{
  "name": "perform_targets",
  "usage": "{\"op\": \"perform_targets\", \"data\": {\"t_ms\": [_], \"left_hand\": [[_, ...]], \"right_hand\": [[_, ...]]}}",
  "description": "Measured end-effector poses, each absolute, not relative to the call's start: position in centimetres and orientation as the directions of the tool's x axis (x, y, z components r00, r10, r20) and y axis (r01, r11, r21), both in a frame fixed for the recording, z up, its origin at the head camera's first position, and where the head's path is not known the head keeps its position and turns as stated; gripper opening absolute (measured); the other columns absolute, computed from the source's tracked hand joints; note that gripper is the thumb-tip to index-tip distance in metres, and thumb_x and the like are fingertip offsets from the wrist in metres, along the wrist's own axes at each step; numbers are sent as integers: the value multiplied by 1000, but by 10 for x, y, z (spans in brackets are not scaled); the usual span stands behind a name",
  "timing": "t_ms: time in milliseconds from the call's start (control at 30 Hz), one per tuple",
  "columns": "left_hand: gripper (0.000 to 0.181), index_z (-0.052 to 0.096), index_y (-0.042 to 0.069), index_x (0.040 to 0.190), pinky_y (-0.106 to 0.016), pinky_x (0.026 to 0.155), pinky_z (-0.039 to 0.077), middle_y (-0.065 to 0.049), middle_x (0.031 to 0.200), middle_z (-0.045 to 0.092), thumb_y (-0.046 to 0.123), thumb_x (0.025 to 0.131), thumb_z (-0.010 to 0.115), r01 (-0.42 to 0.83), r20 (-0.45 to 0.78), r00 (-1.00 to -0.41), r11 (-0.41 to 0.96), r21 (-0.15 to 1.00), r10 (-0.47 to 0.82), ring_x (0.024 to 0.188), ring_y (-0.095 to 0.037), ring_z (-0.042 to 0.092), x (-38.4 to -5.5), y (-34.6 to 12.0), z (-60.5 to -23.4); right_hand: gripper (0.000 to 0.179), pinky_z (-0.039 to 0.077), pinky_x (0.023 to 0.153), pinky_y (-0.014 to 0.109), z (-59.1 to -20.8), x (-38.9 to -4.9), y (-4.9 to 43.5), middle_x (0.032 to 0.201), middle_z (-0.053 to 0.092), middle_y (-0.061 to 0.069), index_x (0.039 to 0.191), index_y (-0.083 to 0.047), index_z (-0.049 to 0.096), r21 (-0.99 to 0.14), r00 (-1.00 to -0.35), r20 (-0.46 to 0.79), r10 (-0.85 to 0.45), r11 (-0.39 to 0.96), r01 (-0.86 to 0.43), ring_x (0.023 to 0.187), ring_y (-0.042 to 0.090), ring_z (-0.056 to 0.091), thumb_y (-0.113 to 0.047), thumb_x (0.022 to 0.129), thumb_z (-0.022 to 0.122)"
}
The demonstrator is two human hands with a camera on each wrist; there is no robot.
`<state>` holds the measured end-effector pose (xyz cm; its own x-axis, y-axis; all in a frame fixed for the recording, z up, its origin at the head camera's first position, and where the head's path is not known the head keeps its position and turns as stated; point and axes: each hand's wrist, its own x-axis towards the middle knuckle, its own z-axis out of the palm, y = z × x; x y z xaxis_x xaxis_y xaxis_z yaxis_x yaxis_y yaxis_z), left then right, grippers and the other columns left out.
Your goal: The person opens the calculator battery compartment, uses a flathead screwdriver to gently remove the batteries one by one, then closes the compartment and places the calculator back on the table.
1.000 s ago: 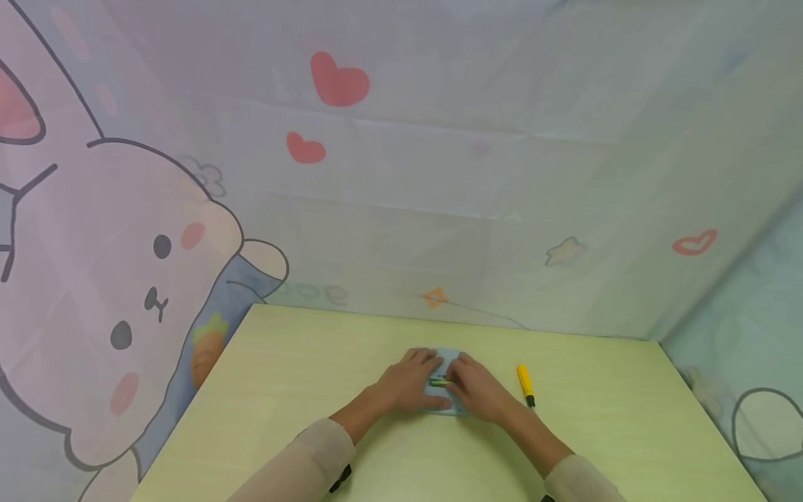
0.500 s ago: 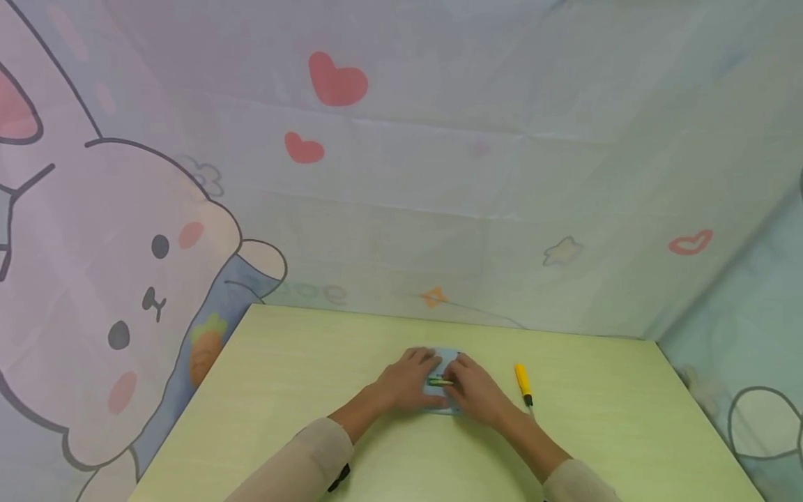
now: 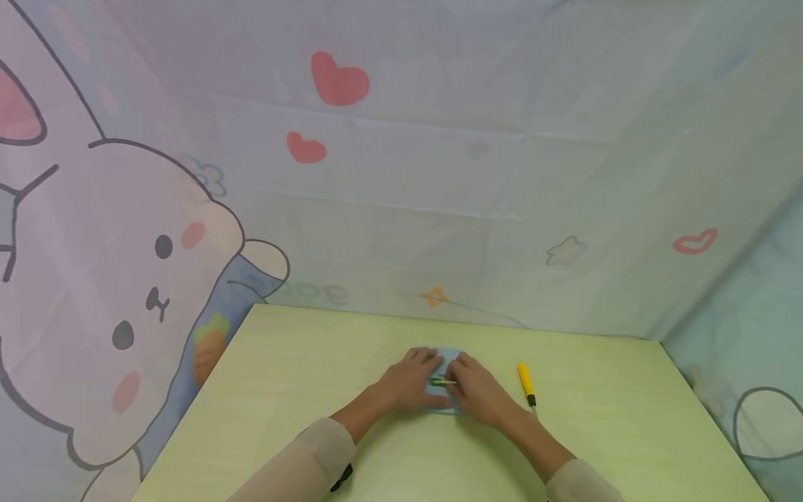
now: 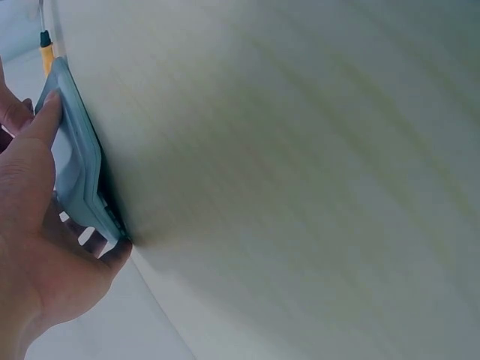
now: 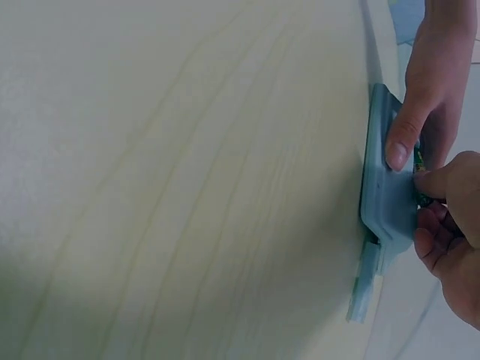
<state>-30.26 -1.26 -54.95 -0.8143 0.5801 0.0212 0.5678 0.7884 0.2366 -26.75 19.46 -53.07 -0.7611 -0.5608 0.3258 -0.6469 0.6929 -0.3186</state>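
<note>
A flat light-blue plastic device (image 3: 449, 354) with rounded corners lies on the table between both hands. My left hand (image 3: 404, 385) grips its left side, thumb on the near part and fingers spread toward the far edge. In the left wrist view, the fingertips curl round one end of the device (image 4: 76, 176). A slim green battery (image 3: 437, 382) sits at the middle of the device, partly hidden by fingers. My right hand (image 3: 478, 392) pinches its right end between thumb and curled fingers. In the right wrist view, only a green sliver of battery (image 5: 418, 159) shows between the hands.
A screwdriver (image 3: 525, 380) with a yellow and black handle lies to the right of the right hand. The pale yellow-green table (image 3: 314, 348) ends at a printed cloth backdrop (image 3: 408, 209). A light-blue strip (image 5: 364, 285) sticks out beside the device in the right wrist view.
Both hands stay at the device. The right fingers shift slightly about the battery, and a little more of its right end shows now.
</note>
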Motion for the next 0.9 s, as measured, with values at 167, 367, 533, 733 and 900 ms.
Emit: {"op": "perform_targets", "data": {"t_ms": [167,367,533,733,900], "left_hand": [[93,44,18,163,-43,100,55,-1,167,37,76,93,63,564,19,-816,790,241,578,154,-23,32,-302,-12,-549],[93,43,18,163,-42,101,54,-1,168,36,76,93,62,563,17,-817,791,240,576,154,-22,32,-302,-12,-549],[92,43,18,163,-44,101,54,-1,168,36,74,93,64,563,18,-817,789,248,577,154,-23,31,-301,-12,-548],[91,43,19,163,-44,101,54,-1,168,35,74,94,63,561,11,-817,791,244,576,155,-23,31,-301,-12,-548],[91,42,19,164,-44,101,54,-1,168,35,74,94,63,552,1,-822,797,244,569,155,-22,31,-299,-12,-546]], "right_hand": [[11,55,80,36,-526,-267,196,97,56,4,101,-4,67,-316,-769,300,-564,702,-638,88,15,56,-1,96,76],[11,55,82,37,-523,-266,196,97,58,2,102,-5,68,-330,-780,284,-557,707,-625,90,15,57,-3,95,77],[11,56,82,37,-523,-266,195,96,58,2,101,-4,70,-314,-763,301,-572,696,-645,89,16,58,0,94,76],[11,55,82,37,-522,-263,195,96,58,3,101,-3,70,-303,-743,323,-586,679,-668,89,16,57,2,93,76],[12,55,83,37,-524,-263,197,96,57,0,102,-6,69,-312,-744,324,-585,676,-668,89,14,56,0,94,76]]}}
